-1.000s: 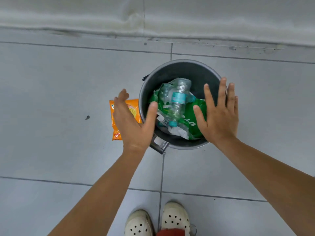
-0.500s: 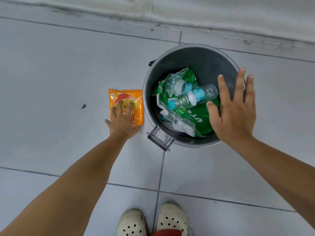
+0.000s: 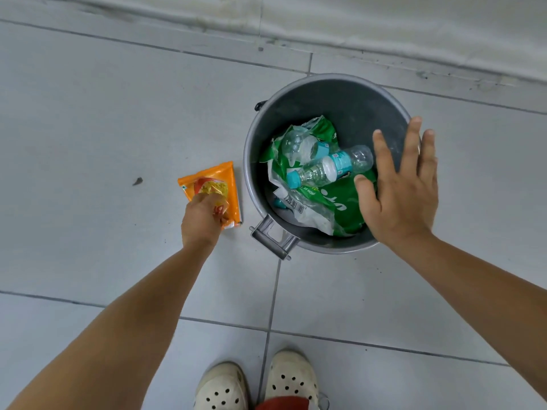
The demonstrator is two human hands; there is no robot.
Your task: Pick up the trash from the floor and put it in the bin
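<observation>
Left hand (image 3: 202, 221): arm extended downward, fingers curled around the near end of an orange snack packet (image 3: 217, 189) on the floor tile, just left of the bin (image 3: 325, 93). Right hand (image 3: 399, 190): flat, fingers spread, empty, over the bin's right rim. Packet lettering unreadable; the green wrapper (image 3: 334, 199) inside the bin shows "AT HOME".

grey floor tiles (image 3: 88, 119), cream clogs (image 3: 291, 377), white wall base (image 3: 384, 22)

Pale grey floor tiles (image 3: 88, 113), dark grout lines; white wall base (image 3: 384, 22) (scuffed, stained).
</observation>
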